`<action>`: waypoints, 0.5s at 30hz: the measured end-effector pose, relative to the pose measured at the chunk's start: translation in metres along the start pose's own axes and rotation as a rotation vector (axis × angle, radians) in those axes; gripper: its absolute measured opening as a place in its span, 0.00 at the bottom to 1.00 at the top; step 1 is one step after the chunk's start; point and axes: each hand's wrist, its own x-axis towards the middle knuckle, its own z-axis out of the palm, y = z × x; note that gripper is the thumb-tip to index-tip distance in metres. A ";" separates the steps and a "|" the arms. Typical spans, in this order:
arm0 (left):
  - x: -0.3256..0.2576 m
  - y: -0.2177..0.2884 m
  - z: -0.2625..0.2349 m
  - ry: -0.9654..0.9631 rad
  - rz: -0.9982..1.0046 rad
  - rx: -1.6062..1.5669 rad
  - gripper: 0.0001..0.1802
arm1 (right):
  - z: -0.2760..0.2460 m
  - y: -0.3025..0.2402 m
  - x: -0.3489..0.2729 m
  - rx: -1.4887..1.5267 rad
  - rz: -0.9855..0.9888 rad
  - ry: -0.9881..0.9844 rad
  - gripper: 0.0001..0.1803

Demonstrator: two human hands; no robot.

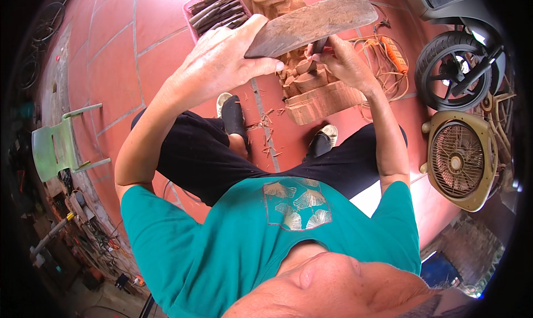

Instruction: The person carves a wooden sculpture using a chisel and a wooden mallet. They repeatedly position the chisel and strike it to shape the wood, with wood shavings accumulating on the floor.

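Observation:
A long flat wooden bat (316, 23) is gripped at its near end by my left hand (233, 57), thumb along the underside. Its far end reaches right, over my right hand (347, 65). That hand's fingers are closed around a dark chisel (318, 47), which stands roughly upright below the bat. Under the chisel lies a carved wood block (325, 102), its top cut into relief shapes. The bat hides part of the block and the chisel's upper end, so I cannot tell whether they touch.
A pink tray (189, 13) of dark chisels sits beyond my left hand. Wood shavings (267, 121) litter the tiles between my feet. To the right are an orange power strip (394, 54) with loose cords, a motorbike wheel (455, 71) and a box fan (458, 161). A green chair (55, 146) stands left.

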 end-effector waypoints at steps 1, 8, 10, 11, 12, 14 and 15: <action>-0.001 -0.002 0.001 0.037 0.042 -0.026 0.34 | 0.000 0.001 0.000 0.011 -0.008 -0.002 0.13; 0.002 0.007 -0.006 0.247 0.150 -0.198 0.32 | 0.002 -0.006 -0.001 -0.052 0.090 -0.033 0.15; 0.002 0.003 -0.007 0.055 0.027 -0.021 0.33 | 0.002 -0.004 -0.001 -0.103 0.042 -0.043 0.15; 0.002 0.000 -0.006 -0.041 -0.035 0.068 0.34 | 0.001 -0.005 0.000 -0.099 0.024 -0.051 0.15; 0.000 -0.002 -0.005 -0.015 -0.015 0.061 0.34 | -0.001 -0.005 0.001 -0.096 0.006 -0.058 0.15; -0.003 -0.007 -0.003 0.030 0.026 0.048 0.35 | -0.002 -0.006 0.002 -0.065 0.021 -0.046 0.15; -0.004 -0.007 -0.004 0.043 0.013 0.038 0.35 | -0.003 -0.010 0.002 -0.040 0.052 -0.029 0.16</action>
